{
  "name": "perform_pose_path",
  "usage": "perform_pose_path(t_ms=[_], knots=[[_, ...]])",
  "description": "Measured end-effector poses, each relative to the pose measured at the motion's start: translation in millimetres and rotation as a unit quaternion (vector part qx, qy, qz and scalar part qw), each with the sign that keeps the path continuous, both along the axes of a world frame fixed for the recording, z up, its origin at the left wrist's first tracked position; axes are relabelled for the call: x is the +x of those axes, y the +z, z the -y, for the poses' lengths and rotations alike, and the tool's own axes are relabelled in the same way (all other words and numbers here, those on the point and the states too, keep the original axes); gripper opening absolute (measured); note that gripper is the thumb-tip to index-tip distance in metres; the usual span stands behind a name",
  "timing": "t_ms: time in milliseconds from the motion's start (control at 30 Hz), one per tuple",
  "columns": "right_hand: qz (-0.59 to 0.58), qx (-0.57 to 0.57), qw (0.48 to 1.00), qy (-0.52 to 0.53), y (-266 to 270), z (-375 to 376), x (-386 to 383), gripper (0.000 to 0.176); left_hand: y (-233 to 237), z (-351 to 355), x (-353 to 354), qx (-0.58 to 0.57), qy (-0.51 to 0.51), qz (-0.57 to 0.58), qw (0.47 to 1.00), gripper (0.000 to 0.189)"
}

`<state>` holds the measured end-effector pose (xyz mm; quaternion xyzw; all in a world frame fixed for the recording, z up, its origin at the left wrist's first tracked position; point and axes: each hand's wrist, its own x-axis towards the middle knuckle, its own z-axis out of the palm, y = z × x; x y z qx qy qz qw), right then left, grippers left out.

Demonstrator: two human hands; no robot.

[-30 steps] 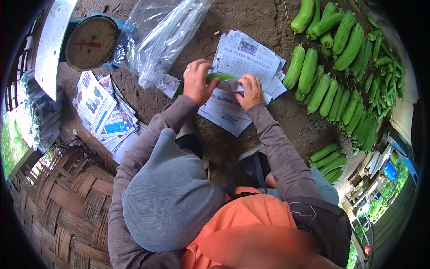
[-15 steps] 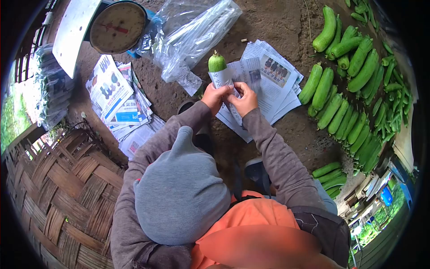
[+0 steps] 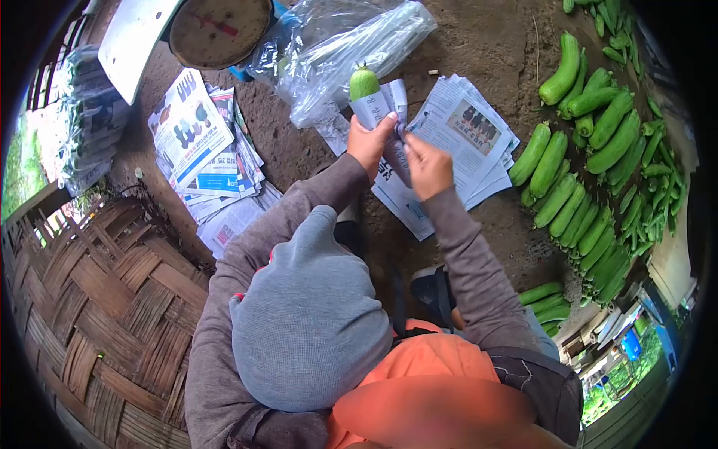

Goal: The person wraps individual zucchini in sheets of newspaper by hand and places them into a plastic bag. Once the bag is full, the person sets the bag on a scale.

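Note:
A green gourd is partly wrapped in a newspaper sheet, its stem end poking out at the top. My left hand is closed around the wrapped gourd, thumb across the paper. My right hand pinches the loose edge of the same sheet just to the right. The lower part of the gourd is hidden by paper and fingers. Beneath and to the right of my hands lies a fanned stack of newspaper sheets.
Rows of gourds lie on the ground at right. A second newspaper pile is at left. Clear plastic bags and a dial scale stand ahead. A woven bamboo surface fills the lower left; wrapped bundles are beyond it.
My right hand has moved away from my left, down and to the right, drawing the paper's edge with it. My left hand keeps its hold on the gourd. The view has shifted slightly.

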<state>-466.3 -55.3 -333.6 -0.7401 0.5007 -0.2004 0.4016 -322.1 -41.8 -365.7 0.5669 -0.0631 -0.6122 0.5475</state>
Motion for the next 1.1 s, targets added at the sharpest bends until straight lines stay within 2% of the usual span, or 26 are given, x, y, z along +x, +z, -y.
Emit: perform_pose_path(t_ms=[67,100,200,233,267,300,333,400,467,533,667,733,833,933,1000,1100], knots=[[-0.025,-0.083,0.996,0.026,19,-4,9,0.048,19,2,5,0.048,0.035,-0.124,0.990,0.035],[-0.036,-0.123,0.991,0.036,22,-5,12,0.054,17,1,8,0.013,0.012,-0.209,0.978,0.041],[-0.004,-0.003,1.000,0.017,-5,4,-15,0.067,43,-7,21,-0.011,-0.171,-0.124,0.977,0.042],[0.004,-0.010,1.000,0.014,-6,4,-20,0.063,39,-8,34,-0.102,-0.256,-0.038,0.961,0.054],[-0.001,-0.016,0.999,0.031,-7,3,-22,0.062,43,-7,46,-0.122,-0.269,0.234,0.926,0.059],[-0.007,-0.023,0.999,0.048,-7,3,-24,0.061,51,-4,58,-0.133,-0.262,0.488,0.822,0.064],[-0.013,-0.030,0.997,0.064,-7,3,-25,0.060,55,-3,69,-0.135,-0.235,0.705,0.655,0.070],[-0.011,-0.053,0.995,0.086,-10,-1,-11,0.060,41,10,96,-0.096,-0.201,0.811,0.542,0.077],[-0.002,-0.087,0.992,0.097,-13,-1,14,0.061,21,21,122,-0.033,-0.245,0.734,0.633,0.072],[-0.006,-0.123,0.989,0.077,-15,5,44,0.061,16,26,133,-0.084,-0.189,0.696,0.687,0.065],[-0.066,-0.196,0.977,0.045,-43,33,107,0.055,24,31,137,-0.191,-0.147,0.691,0.681,0.055],[-0.049,-0.207,0.977,0.033,-72,49,125,0.054,20,27,137,-0.217,-0.185,0.680,0.675,0.057],[-0.034,-0.134,0.983,0.120,-62,63,124,0.048,36,18,118,-0.159,-0.239,0.659,0.695,0.057],[0.039,-0.230,0.965,0.119,-41,94,82,0.041,40,-4,87,-0.202,-0.191,0.755,0.594,0.060],[0.024,-0.338,0.936,0.095,-49,141,27,0.035,25,-33,68,-0.236,-0.303,0.725,0.571,0.060],[-0.184,-0.408,0.892,0.069,-25,205,-78,0.029,11,-61,33,-0.291,-0.511,0.647,0.485,0.056]])
